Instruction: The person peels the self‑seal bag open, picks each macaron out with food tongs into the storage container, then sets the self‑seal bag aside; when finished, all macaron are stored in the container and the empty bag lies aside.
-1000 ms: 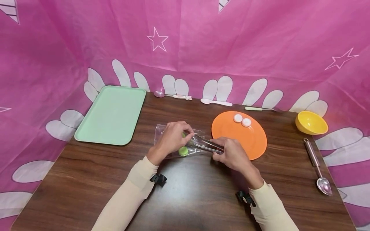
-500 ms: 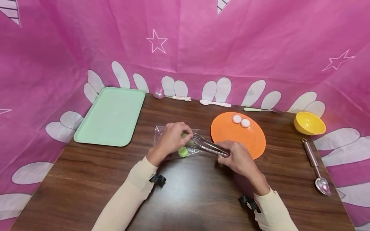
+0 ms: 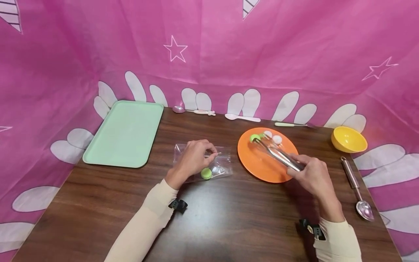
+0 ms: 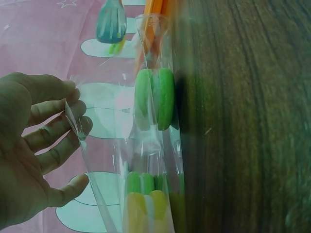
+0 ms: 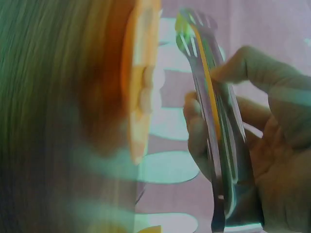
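My left hand (image 3: 193,158) pinches the open edge of a clear plastic bag (image 3: 219,165) lying on the brown table. A green macaron (image 3: 206,173) lies in the bag; the left wrist view shows the bag's film (image 4: 121,160) held up between my fingers (image 4: 53,121) and the macaron (image 4: 154,99) inside. My right hand (image 3: 311,176) grips metal tongs (image 3: 278,154). Their tips clamp another green macaron (image 3: 254,138) above the orange plate (image 3: 262,163), next to two white macarons (image 3: 273,137). The right wrist view shows the tongs (image 5: 214,121) beside the plate (image 5: 141,87).
A mint green tray (image 3: 126,133) lies at the left. A yellow bowl (image 3: 348,140) stands at the far right with a steel scoop (image 3: 358,191) in front of it. Three small spoons (image 3: 242,117) lie along the back edge by the pink backdrop.
My right hand has pulled the tongs out of the bag and carried a green macaron rightwards over the orange plate. The left hand has stayed on the bag.
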`<state>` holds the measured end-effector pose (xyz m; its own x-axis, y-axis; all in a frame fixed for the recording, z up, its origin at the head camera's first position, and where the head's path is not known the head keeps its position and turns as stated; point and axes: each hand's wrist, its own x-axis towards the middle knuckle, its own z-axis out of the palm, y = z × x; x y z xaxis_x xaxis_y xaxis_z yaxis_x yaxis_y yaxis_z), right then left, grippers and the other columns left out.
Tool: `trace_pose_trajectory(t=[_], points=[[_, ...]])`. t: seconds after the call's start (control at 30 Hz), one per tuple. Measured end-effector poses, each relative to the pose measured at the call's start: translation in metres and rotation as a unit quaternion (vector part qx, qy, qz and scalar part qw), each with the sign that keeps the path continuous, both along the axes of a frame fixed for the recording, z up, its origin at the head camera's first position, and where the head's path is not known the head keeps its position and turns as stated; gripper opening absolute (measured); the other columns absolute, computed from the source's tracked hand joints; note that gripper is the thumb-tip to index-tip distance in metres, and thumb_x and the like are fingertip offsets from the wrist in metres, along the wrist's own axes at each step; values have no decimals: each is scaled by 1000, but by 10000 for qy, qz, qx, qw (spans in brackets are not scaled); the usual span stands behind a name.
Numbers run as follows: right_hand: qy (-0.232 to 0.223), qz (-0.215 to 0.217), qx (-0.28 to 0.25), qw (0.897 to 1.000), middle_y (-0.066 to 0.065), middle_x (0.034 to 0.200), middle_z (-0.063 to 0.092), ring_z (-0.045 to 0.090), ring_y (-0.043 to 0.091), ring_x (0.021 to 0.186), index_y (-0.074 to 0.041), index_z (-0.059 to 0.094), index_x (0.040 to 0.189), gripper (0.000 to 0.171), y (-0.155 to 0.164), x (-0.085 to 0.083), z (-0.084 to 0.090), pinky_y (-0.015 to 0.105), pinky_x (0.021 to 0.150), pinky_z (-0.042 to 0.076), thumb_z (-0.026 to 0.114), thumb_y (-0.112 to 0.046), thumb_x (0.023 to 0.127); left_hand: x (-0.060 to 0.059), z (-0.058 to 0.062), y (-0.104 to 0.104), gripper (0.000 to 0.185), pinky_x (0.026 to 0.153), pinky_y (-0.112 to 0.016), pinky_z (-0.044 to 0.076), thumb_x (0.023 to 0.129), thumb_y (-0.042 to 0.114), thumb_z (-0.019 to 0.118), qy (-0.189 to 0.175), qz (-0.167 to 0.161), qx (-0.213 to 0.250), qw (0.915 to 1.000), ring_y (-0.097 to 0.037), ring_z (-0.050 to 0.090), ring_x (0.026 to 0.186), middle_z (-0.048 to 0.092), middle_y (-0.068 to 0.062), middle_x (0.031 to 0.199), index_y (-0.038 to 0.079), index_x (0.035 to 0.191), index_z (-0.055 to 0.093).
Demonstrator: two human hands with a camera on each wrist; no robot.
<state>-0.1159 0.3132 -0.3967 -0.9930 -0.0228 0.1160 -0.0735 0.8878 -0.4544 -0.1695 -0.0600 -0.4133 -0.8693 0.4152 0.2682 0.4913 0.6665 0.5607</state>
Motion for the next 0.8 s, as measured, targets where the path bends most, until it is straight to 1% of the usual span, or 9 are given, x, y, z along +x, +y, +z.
trace_pose_trajectory(t=[0.07,0.2,0.27,0.4,0.5,0.57,0.63,0.73,0.8], points=[[127,-238,42,9996,32,116,75,66,41,88,6,75,125,49,1,-5,-6,40,74,50,86,-10,80,1,0,-1,4,99,-53,55,95,15,79,60,13,5,10000,-22,78,92,80,-2,95,12,94,83],[40,-543,29,9985,36,126,71,66,48,97,5,72,132,54,-2,-12,-18,54,83,50,86,-14,83,2,0,-3,4,96,-52,56,93,15,80,210,6,80,9997,-24,78,89,80,-2,94,12,93,83],[-106,-609,23,9981,37,129,69,64,49,100,5,70,135,57,-4,-13,-22,57,86,50,86,-16,84,1,0,-2,4,94,-52,56,93,15,80,253,-30,134,9996,-25,78,89,80,-3,93,11,93,83],[-285,-629,19,9976,39,130,67,61,48,100,5,68,138,60,-8,-11,-23,56,86,50,87,-19,86,0,0,-1,4,95,-53,56,93,14,80,222,-68,148,9996,-24,78,89,80,-3,94,11,94,83],[-155,-655,44,9977,37,126,69,62,48,98,6,68,137,60,-9,-8,-18,56,85,50,87,-19,85,0,-1,0,4,97,-53,56,94,15,80,162,-46,81,9998,-22,78,90,80,-2,94,11,94,83],[-30,-623,21,9981,36,122,71,63,47,96,6,69,135,60,-9,-5,-13,53,82,50,86,-17,84,0,-1,0,4,98,-53,55,94,15,80,135,-35,47,9999,-21,78,90,80,-2,94,12,94,83],[16,-441,-41,9990,33,119,73,64,43,92,6,70,134,57,-11,-2,-7,44,77,51,86,-14,83,0,0,0,4,98,-53,55,94,15,80,90,-36,42,9999,-20,77,91,80,-2,94,12,94,83],[-208,100,-187,9996,29,119,74,65,36,92,3,71,134,55,-15,2,5,28,74,49,86,-9,83,1,0,0,4,101,-54,54,94,15,80,-21,-19,34,10000,-20,78,92,80,-2,96,12,95,83],[-364,565,-280,9973,25,119,76,67,32,94,1,74,132,51,-20,4,10,23,74,50,87,-7,83,0,0,1,4,102,-55,53,94,15,80,-69,-14,31,10000,-22,78,93,80,-2,97,12,96,83]])
